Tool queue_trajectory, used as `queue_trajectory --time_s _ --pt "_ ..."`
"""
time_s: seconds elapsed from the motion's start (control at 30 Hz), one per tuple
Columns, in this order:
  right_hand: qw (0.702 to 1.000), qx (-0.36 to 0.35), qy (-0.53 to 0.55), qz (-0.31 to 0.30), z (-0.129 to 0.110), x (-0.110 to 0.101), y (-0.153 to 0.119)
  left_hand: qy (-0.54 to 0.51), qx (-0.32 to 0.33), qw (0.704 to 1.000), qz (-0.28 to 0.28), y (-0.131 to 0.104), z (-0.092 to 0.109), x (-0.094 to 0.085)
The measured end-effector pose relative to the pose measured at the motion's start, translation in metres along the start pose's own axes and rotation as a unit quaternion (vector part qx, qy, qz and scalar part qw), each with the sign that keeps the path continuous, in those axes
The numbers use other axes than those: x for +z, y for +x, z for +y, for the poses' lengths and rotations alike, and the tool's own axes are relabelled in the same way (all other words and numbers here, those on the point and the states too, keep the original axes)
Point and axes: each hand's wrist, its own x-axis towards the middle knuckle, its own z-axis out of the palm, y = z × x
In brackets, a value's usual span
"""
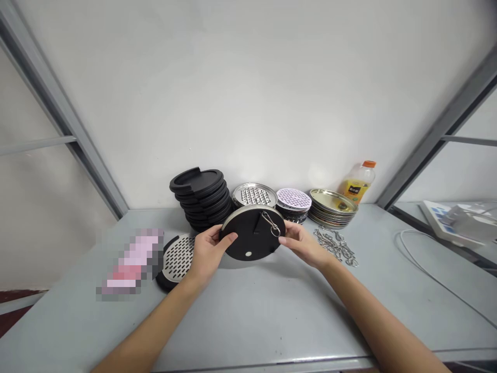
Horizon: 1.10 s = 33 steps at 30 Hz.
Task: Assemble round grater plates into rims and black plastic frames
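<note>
Between my two hands a round black disc point(243, 235) is held up on its edge, its flat face toward me. My left hand point(207, 253) grips its left rim, thumb on the face. At the right rim my right hand point(305, 243) pinches the edge, close to a small metal clip with a ring point(275, 229) that hangs on the disc. A pale round spot shows low on the face. Just left of my left hand lies a black-rimmed disc with a slotted metal plate point(178, 259), partly hidden by that hand.
Along the wall stand a stack of black round bases point(200, 181), metal grater discs point(255, 194), perforated discs point(294, 198), a stack of shiny round lids point(334, 201) and an orange-capped bottle point(357, 184). Metal clips point(336, 244) lie right. A white cable point(427, 280) crosses the grey table point(264, 321).
</note>
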Motion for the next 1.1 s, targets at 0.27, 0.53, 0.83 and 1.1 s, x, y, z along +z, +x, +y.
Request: queue_trajectory --time_s 0.27,0.53,0.83,1.1 --pt "0.999 0.007 -0.023 0.027 0.002 -0.001 0.000 0.011 -0.002 0.999 -0.045 0.001 0.000 -0.001" --pt "0.992 -0.018 -0.112 0.062 -0.002 -0.003 -0.001 0.285 0.291 0.910 -0.080 0.003 -0.001 -0.013" --pt "0.966 -0.104 -0.231 0.053 0.004 0.000 0.000 0.367 0.447 0.809 -0.101 0.006 -0.011 -0.019" --pt "0.904 -0.149 -0.384 0.117 0.007 -0.007 -0.001 0.320 0.531 0.781 -0.074 0.004 -0.010 -0.019"
